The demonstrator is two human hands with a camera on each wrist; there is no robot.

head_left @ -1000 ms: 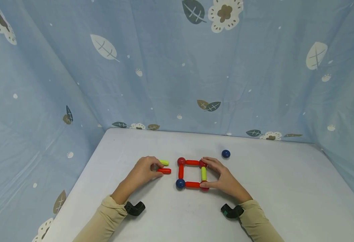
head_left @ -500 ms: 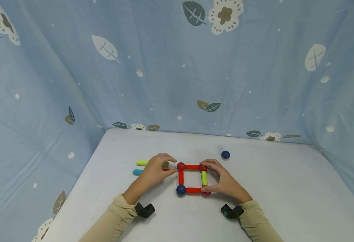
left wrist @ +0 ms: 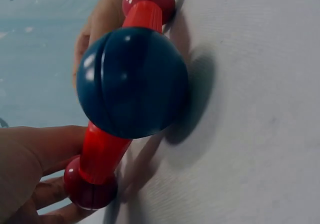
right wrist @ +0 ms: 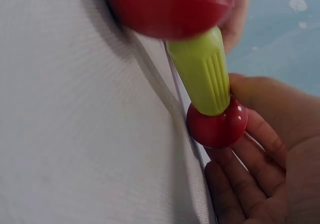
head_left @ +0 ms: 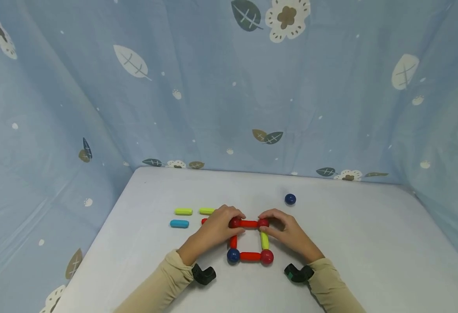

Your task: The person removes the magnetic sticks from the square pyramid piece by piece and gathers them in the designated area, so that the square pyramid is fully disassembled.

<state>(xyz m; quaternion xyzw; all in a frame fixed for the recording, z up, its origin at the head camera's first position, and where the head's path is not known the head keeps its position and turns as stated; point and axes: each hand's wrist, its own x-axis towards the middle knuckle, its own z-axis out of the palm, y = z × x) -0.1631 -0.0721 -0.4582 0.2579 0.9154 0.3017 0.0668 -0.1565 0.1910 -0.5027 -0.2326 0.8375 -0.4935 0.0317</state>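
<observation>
A square of magnetic rods and balls lies on the white table. Its near left corner is a blue ball [head_left: 233,255]; the other corners are red balls, one of them at the near right [head_left: 267,257]. Red rods [head_left: 250,257] form three sides and a yellow-green rod [right wrist: 202,74] the right side. My left hand [head_left: 219,225] grips the far left red ball [left wrist: 90,186] between thumb and fingers. At the far right corner, my right hand [head_left: 289,232] holds another red ball [right wrist: 217,126], its thumb on the near side.
Left of the square lie two yellow-green rods [head_left: 184,211] and a light blue rod [head_left: 179,223]. A red rod [head_left: 204,221] is mostly hidden behind my left hand. A loose dark blue ball [head_left: 290,199] sits behind the square. Patterned blue curtain [head_left: 213,87] borders the table.
My left hand has left the loose rods and moved right to the far left ball. The square has slid toward me. My right thumb has shifted from the near right ball to the far one.
</observation>
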